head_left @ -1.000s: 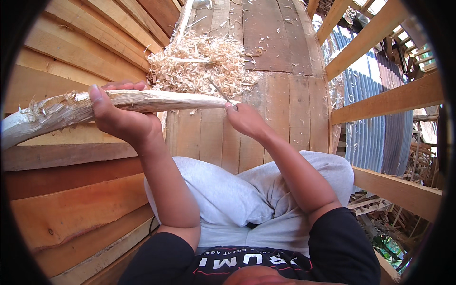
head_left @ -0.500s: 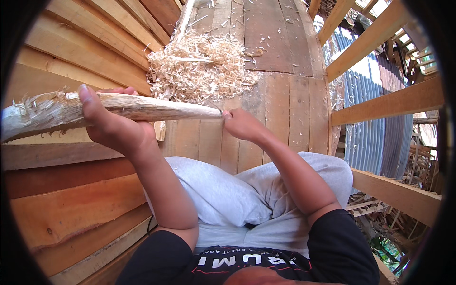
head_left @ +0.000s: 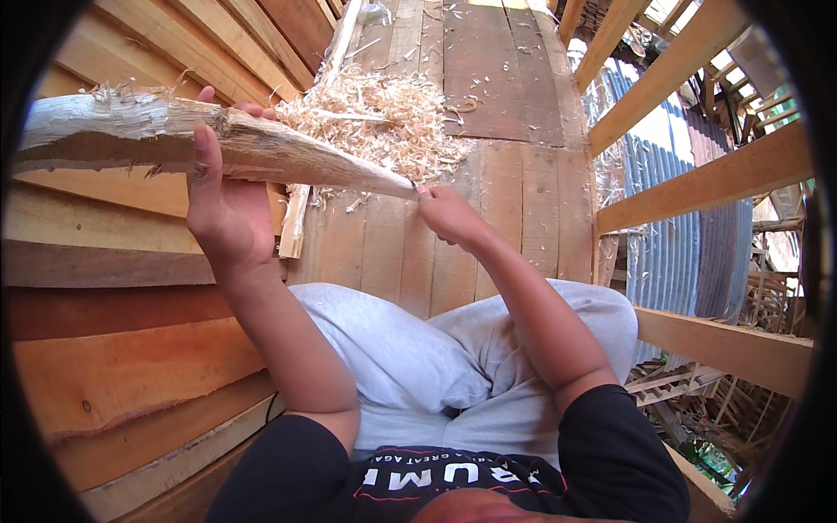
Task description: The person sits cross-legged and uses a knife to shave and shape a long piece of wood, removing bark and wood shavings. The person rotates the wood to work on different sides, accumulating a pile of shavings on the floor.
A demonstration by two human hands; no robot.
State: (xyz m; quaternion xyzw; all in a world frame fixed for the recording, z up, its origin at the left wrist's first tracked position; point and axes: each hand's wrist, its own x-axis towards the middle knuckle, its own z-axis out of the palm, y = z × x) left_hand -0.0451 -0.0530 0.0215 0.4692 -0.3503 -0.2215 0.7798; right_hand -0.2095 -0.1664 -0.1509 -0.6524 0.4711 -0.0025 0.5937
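Note:
A long, roughly shaved pale wooden pole (head_left: 288, 152) lies across my front at the left, thick and frayed at its left part and tapering to a thin tip. My left hand (head_left: 227, 196) supports its thick part from below, thumb on the near side and fingertips showing past the far side. At the narrow right end, my right hand (head_left: 449, 215) is closed around the tip. A small dark spot shows where its fingers meet the wood.
A heap of curled wood shavings (head_left: 375, 126) lies on the plank floor (head_left: 501, 218) ahead. Stacked boards (head_left: 131, 366) line the left side. Wooden rails (head_left: 706, 179) run along the right, with corrugated metal sheets (head_left: 667, 244) beyond them.
The pole's thick left end has swung away from my body and its underside shows more. My left hand has moved slightly right, its thumb now more upright. My right hand stays at the tip.

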